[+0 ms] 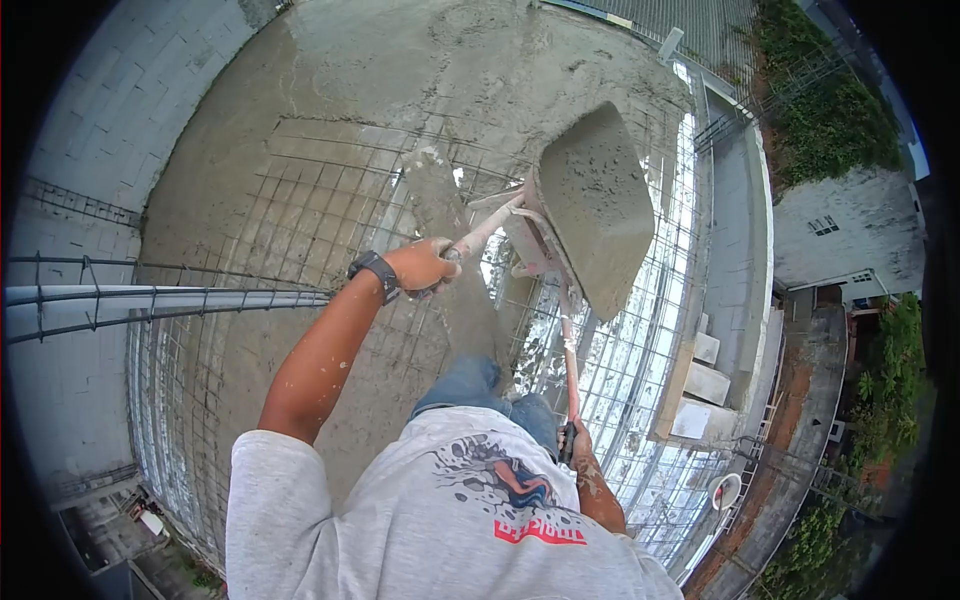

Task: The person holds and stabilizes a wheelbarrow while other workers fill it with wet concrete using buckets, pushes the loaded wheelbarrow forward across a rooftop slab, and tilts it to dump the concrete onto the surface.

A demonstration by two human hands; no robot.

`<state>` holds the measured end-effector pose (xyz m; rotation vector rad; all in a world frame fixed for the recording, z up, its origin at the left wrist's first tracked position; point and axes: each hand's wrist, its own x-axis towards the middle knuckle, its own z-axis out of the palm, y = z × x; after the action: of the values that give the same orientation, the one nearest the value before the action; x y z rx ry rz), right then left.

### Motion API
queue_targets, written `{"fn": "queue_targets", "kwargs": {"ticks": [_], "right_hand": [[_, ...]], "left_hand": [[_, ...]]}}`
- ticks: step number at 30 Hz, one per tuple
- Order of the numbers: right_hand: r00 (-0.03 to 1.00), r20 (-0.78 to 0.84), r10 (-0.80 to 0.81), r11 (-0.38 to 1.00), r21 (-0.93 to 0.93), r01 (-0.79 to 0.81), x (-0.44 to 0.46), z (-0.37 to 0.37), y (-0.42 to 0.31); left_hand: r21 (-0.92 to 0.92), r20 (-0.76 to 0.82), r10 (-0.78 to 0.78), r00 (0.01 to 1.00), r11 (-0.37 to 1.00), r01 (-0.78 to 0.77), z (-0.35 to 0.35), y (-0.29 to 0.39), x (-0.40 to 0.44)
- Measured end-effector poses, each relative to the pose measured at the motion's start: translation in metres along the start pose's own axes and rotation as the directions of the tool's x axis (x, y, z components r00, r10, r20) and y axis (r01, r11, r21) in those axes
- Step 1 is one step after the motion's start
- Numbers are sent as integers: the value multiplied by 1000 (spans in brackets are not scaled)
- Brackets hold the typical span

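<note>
A wheelbarrow [600, 200], its tray coated in wet grey concrete, is tipped on its side ahead of me. My left hand [425, 268], with a dark watch at the wrist, is wrapped round one pinkish handle [485, 228] close to the tray. Lower down, my right hand [575, 440] grips the dark end of the other handle [571, 370] beside my hip. Wet concrete [400, 60] covers the floor beyond the tray, and steel mesh [320, 180] shows partly buried in it.
Block walls [110, 110] stand at the left. Rebar [160, 300] juts in from the left at waist level. At the right are the slab's edge wall [755, 240], loose blocks [707, 384] and a drop to lower ground. Bare mesh lies over shiny sheeting.
</note>
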<state>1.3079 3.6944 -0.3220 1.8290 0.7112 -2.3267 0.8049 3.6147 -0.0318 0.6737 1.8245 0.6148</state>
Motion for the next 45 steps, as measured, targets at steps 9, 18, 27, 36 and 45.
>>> {"fn": "queue_targets", "kwargs": {"ticks": [9, 18, 27, 36, 45], "right_hand": [[998, -55, 3, 989, -146, -11, -28, -80, 95], [998, -55, 27, 942, -334, -44, -92, -132, 182], [995, -93, -37, 911, -412, -5, -126, -179, 277], [982, -156, -107, 809, -587, -5, -160, -222, 279], [941, -209, -268, 643, -766, 13, -176, -300, 252]], "left_hand": [[-266, -96, -76, 992, 963, 47, 111, -95, -136], [-424, -178, -80, 981, 906, -3, 202, -197, -267], [-486, -265, -131, 955, 874, -15, 289, -274, -370], [-629, -276, -136, 952, 774, -72, 386, -350, -426], [-852, -256, -257, 932, 515, -92, 553, -405, -464]]}}
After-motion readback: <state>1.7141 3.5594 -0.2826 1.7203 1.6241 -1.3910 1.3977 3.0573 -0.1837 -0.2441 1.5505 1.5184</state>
